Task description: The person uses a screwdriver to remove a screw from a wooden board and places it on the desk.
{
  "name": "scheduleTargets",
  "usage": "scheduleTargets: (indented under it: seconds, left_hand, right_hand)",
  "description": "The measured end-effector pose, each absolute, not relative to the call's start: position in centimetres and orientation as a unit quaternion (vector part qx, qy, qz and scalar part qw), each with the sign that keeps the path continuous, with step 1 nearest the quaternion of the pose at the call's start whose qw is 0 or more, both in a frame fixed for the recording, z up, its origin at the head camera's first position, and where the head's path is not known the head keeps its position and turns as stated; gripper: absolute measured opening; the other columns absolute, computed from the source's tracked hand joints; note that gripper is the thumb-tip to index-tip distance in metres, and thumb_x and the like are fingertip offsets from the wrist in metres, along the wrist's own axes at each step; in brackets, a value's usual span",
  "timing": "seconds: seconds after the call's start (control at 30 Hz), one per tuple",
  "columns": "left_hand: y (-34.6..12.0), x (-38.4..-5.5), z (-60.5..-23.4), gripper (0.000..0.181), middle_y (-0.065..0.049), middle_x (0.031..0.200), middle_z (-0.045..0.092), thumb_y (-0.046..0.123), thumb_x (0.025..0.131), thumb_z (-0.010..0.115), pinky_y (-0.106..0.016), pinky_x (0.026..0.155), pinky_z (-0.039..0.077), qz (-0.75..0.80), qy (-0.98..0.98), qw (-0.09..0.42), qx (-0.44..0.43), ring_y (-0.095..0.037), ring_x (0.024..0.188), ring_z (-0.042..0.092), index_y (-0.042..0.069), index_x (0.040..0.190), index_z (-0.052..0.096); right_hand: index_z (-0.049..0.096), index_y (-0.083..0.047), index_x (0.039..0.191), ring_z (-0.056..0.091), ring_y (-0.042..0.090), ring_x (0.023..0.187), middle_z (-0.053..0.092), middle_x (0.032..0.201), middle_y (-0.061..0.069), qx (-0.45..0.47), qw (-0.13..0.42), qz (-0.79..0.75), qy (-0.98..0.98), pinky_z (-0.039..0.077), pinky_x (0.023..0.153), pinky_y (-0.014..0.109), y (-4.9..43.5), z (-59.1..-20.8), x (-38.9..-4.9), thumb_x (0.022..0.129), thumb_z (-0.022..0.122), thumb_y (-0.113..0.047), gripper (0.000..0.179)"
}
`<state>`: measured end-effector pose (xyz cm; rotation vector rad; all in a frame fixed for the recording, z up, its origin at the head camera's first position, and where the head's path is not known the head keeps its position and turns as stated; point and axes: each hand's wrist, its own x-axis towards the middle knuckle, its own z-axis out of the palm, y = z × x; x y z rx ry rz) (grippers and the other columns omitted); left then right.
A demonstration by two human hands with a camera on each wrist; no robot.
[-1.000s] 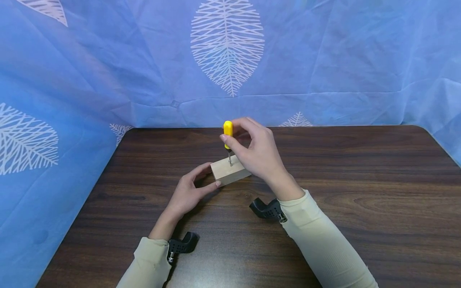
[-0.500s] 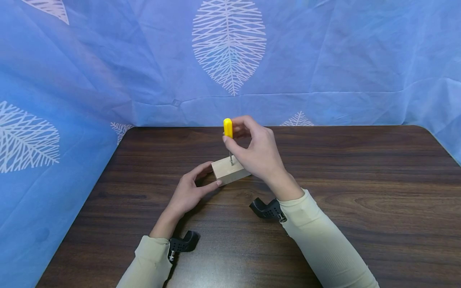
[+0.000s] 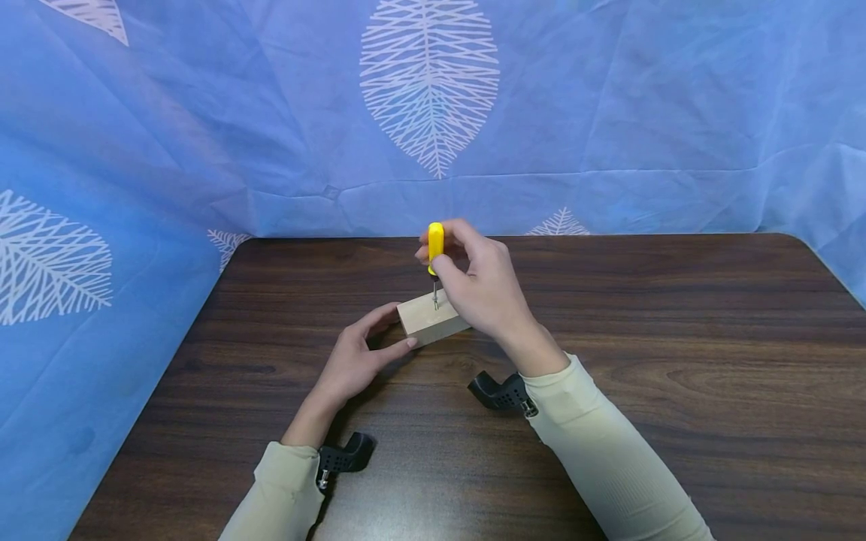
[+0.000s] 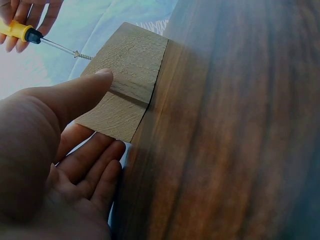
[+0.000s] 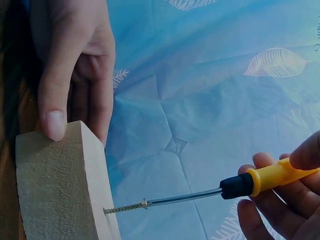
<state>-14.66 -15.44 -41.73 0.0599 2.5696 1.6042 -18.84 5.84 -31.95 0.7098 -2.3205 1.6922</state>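
A pale wooden block [image 3: 433,324] lies on the dark wood table. My left hand [image 3: 355,357] holds its left end, thumb on the near side and fingers on the far side. A brass-coloured screw [image 5: 127,207] stands upright in the block's top face, much of its thread showing. Above the block my right hand [image 3: 490,289] pinches the yellow handle of a screwdriver [image 3: 436,244] between thumb and fingers. The screwdriver's steel shaft [image 5: 185,197] runs down to the screw head in the right wrist view. My right hand hides the block's right end in the head view.
The brown table [image 3: 676,323] spreads around both hands. Behind it and at the left hangs a blue cloth [image 3: 304,113] with white leaf prints. Black wrist mounts [image 3: 346,454] stick out from both sleeves, close over the table.
The screwdriver handle has shifted slightly right and stands more upright. My right thumb and fingers have rolled round it. My left hand and the block keep nearly the same place.
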Motion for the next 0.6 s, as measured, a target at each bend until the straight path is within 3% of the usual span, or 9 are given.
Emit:
scheduleTargets:
  seconds: [0.2,0.4,0.6]
  left_hand:
    - [-15.46,-14.66,-41.69,0.064,-0.004,0.154,0.063,0.031,0.097,0.084,-0.059,0.122,0.042,0.528,0.847,0.053,0.026,-0.028,0.147,0.056,0.027,0.155,0.058]
    - [-15.43,-14.64,-41.6,0.063,-0.004,0.153,0.064,0.03,0.097,0.083,-0.059,0.121,0.044,0.53,0.846,0.052,0.026,-0.029,0.146,0.057,0.025,0.155,0.058]
    - [-15.41,-14.64,-41.58,0.063,-0.004,0.153,0.064,0.03,0.097,0.083,-0.059,0.122,0.043,0.529,0.846,0.052,0.025,-0.029,0.146,0.057,0.025,0.155,0.058]
  right_hand:
    - [0.064,-0.011,0.123,0.073,0.015,0.104,0.074,0.111,0.004,0.234,0.075,0.576,-0.78,0.062,0.096,0.039,5.76,-32.15,-18.99,0.107,0.054,-0.011,0.018]
    - [0.063,-0.012,0.124,0.069,0.016,0.099,0.075,0.11,0.004,0.231,0.093,0.553,-0.796,0.057,0.095,0.038,5.81,-32.11,-18.99,0.107,0.064,-0.018,0.018]
    - [0.067,-0.011,0.124,0.069,0.017,0.095,0.074,0.108,0.004,0.23,0.103,0.542,-0.802,0.059,0.091,0.038,5.66,-32.12,-19.08,0.106,0.071,-0.024,0.023]
